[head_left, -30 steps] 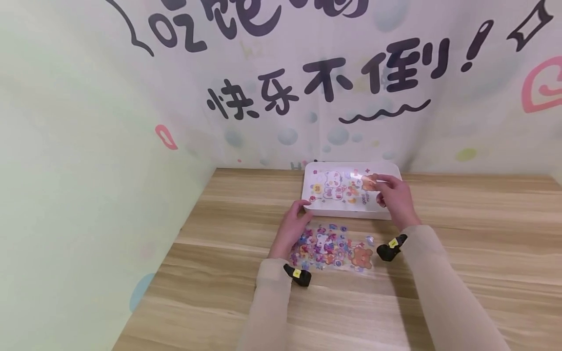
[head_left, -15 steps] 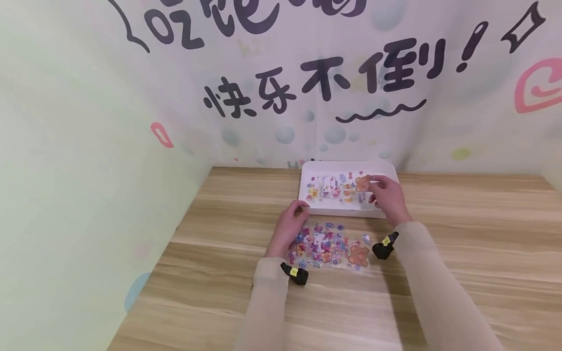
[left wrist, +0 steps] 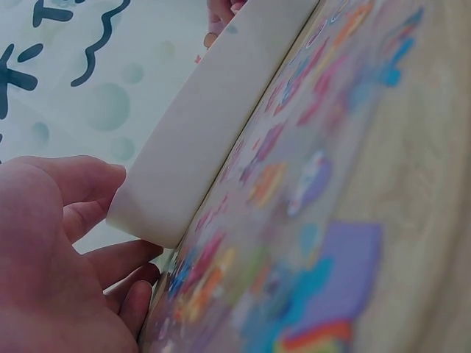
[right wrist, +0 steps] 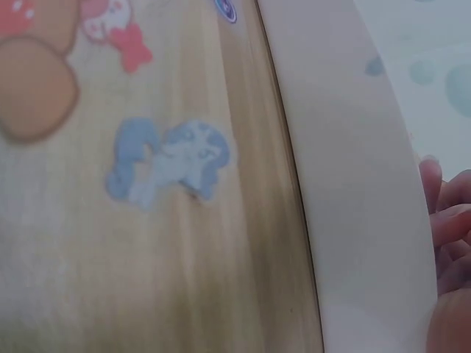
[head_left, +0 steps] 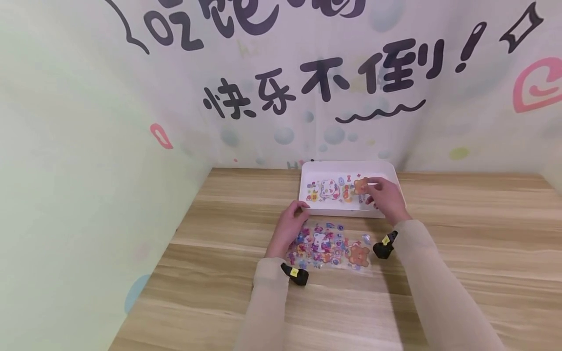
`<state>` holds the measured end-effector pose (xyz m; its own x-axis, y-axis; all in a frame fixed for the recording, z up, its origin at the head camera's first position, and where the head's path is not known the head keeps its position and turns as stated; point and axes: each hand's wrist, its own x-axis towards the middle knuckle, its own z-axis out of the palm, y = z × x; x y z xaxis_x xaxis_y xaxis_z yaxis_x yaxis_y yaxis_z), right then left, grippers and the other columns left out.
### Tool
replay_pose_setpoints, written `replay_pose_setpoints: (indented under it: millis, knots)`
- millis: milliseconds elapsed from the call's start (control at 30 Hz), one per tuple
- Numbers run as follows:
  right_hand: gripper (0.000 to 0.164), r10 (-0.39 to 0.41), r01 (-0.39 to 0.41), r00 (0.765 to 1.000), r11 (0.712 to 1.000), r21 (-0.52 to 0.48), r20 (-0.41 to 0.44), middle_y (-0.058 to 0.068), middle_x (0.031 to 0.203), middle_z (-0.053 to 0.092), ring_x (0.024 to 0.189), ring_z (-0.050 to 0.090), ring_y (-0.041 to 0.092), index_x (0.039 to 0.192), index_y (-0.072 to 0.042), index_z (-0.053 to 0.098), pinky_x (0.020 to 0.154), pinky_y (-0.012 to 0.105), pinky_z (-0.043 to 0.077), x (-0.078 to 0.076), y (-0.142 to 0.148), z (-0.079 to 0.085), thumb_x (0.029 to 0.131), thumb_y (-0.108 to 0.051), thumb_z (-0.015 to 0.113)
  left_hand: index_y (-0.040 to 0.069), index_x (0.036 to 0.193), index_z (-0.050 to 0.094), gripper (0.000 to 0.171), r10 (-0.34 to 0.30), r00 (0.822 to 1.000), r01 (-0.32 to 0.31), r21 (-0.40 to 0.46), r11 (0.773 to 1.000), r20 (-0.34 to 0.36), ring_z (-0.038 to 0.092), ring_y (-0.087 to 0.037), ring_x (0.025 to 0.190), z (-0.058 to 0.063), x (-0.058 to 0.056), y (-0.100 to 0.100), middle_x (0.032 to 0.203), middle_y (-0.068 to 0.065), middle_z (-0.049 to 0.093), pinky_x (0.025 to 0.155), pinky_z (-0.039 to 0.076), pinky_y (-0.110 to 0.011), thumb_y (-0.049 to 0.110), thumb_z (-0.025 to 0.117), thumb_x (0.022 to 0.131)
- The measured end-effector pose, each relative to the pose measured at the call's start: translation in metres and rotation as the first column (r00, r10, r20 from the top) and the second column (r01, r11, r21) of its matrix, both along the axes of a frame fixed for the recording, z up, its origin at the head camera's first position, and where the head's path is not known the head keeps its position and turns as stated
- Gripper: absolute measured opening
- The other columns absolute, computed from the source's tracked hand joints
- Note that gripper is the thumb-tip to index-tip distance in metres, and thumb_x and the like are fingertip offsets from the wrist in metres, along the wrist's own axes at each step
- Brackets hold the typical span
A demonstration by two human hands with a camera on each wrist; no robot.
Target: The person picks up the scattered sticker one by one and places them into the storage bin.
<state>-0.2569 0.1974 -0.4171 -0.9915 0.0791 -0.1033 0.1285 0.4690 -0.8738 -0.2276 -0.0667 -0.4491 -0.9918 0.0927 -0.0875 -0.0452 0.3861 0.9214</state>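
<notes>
A shallow white tray (head_left: 335, 213) stands at the back of the wooden table. My left hand (head_left: 290, 225) holds its front left corner; in the left wrist view, fingers of that hand (left wrist: 66, 250) are at the rim and others by the bottom edge. Inside the tray is a clear sticker sheet (head_left: 329, 188) with a white bear and a brown bear. My right hand (head_left: 389, 199) pinches this sheet near the brown bear, at its right end. In the right wrist view, the tray's wall (right wrist: 346, 184) partly hides the right hand (right wrist: 450, 228).
More clear sticker sheeting (head_left: 322, 242), densely printed with purple, blue and orange figures and a brown bear, lies on the table in front of the tray, partly behind the left forearm. A printed cloth backdrop (head_left: 263, 141) rises right behind the tray.
The sticker sheet in my right hand has gone from above the tray's rim down into the tray, with the right hand following slightly left. My left hand stays at the tray's corner.
</notes>
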Motion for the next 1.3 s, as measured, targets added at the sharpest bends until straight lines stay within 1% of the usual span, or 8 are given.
replay_pose_setpoints:
  millis: [100, 333, 500, 600, 833, 933, 1067, 1300]
  knots:
    - [0.043, 0.01, -0.01, 1.0, 1.0, 0.019, 0.016, 0.016, 0.112, 0.055, 0.074, 0.057, 0.023, 0.132, -0.01, 0.04, 0.057, 0.029, 0.046, 0.0, 0.0, 0.001, 0.093, -0.028, 0.044, 0.03, 0.099, 0.055, 0.014, -0.003, 1.0, 0.003, -0.002, 1.0, -0.002, 0.04, -0.016, 0.119, 0.0, 0.0, 0.0, 0.124, 0.008, 0.049, 0.097, 0.031, -0.041, 0.035, 0.053, 0.087]
    - [0.046, 0.024, -0.027, 0.997, 0.999, 0.037, 0.076, 0.015, 0.12, 0.05, 0.079, 0.058, 0.022, 0.134, -0.01, 0.036, 0.061, 0.029, 0.046, -0.001, 0.0, 0.0, 0.094, -0.03, 0.043, 0.03, 0.1, 0.056, 0.014, -0.012, 1.0, 0.012, -0.009, 1.0, -0.001, 0.041, -0.016, 0.118, 0.001, -0.001, 0.002, 0.123, 0.008, 0.049, 0.097, 0.031, -0.041, 0.037, 0.053, 0.087]
    - [0.042, 0.042, -0.045, 0.996, 0.999, 0.029, 0.079, 0.016, 0.121, 0.048, 0.08, 0.058, 0.022, 0.133, -0.009, 0.038, 0.062, 0.029, 0.046, -0.003, -0.001, 0.001, 0.094, -0.026, 0.043, 0.031, 0.099, 0.056, 0.014, -0.01, 1.0, 0.01, -0.005, 1.0, -0.007, 0.04, -0.017, 0.119, 0.002, -0.002, 0.002, 0.123, 0.008, 0.049, 0.097, 0.031, -0.043, 0.037, 0.053, 0.087]
    - [0.042, 0.058, -0.061, 0.995, 0.998, 0.036, 0.081, 0.018, 0.118, 0.049, 0.08, 0.059, 0.024, 0.132, -0.007, 0.037, 0.064, 0.03, 0.047, -0.005, -0.001, 0.001, 0.094, -0.022, 0.045, 0.032, 0.099, 0.056, 0.013, -0.004, 1.0, 0.004, -0.011, 1.0, -0.013, 0.039, -0.017, 0.12, 0.002, -0.002, 0.002, 0.124, 0.008, 0.049, 0.098, 0.03, -0.043, 0.037, 0.053, 0.087]
    - [0.041, 0.03, -0.038, 0.993, 0.997, 0.067, 0.112, 0.017, 0.11, 0.051, 0.081, 0.057, 0.024, 0.132, -0.006, 0.036, 0.069, 0.033, 0.048, -0.006, -0.004, 0.002, 0.093, -0.016, 0.045, 0.032, 0.098, 0.056, 0.013, -0.012, 1.0, 0.012, -0.002, 1.0, -0.011, 0.042, -0.016, 0.116, 0.002, -0.003, 0.004, 0.119, 0.01, 0.051, 0.096, 0.031, -0.042, 0.036, 0.054, 0.086]
    - [0.039, 0.018, -0.029, 0.994, 0.995, 0.1, 0.106, 0.017, 0.103, 0.053, 0.077, 0.057, 0.023, 0.129, -0.004, 0.038, 0.066, 0.032, 0.048, -0.007, -0.006, 0.003, 0.092, -0.015, 0.045, 0.031, 0.099, 0.057, 0.014, -0.008, 1.0, 0.008, 0.009, 1.0, -0.004, 0.042, -0.016, 0.116, 0.003, -0.003, 0.003, 0.117, 0.01, 0.052, 0.097, 0.03, -0.043, 0.037, 0.055, 0.086]
    - [0.035, 0.007, -0.02, 0.995, 0.99, 0.137, 0.095, 0.016, 0.099, 0.054, 0.071, 0.057, 0.021, 0.125, -0.003, 0.041, 0.061, 0.029, 0.047, -0.007, -0.008, 0.003, 0.092, -0.016, 0.045, 0.03, 0.1, 0.057, 0.016, -0.001, 1.0, 0.001, 0.007, 1.0, 0.001, 0.04, -0.017, 0.119, 0.003, -0.002, 0.002, 0.121, 0.01, 0.05, 0.098, 0.028, -0.045, 0.037, 0.055, 0.086]
    - [0.028, -0.036, 0.015, 0.99, 0.988, 0.152, 0.135, 0.015, 0.088, 0.058, 0.065, 0.057, 0.019, 0.112, -0.001, 0.045, 0.056, 0.026, 0.047, -0.008, -0.011, 0.002, 0.091, -0.019, 0.048, 0.032, 0.098, 0.057, 0.013, 0.016, 1.0, -0.016, 0.018, 1.0, 0.018, 0.038, -0.016, 0.12, 0.0, 0.001, 0.002, 0.123, 0.01, 0.049, 0.099, 0.027, -0.042, 0.037, 0.055, 0.086]
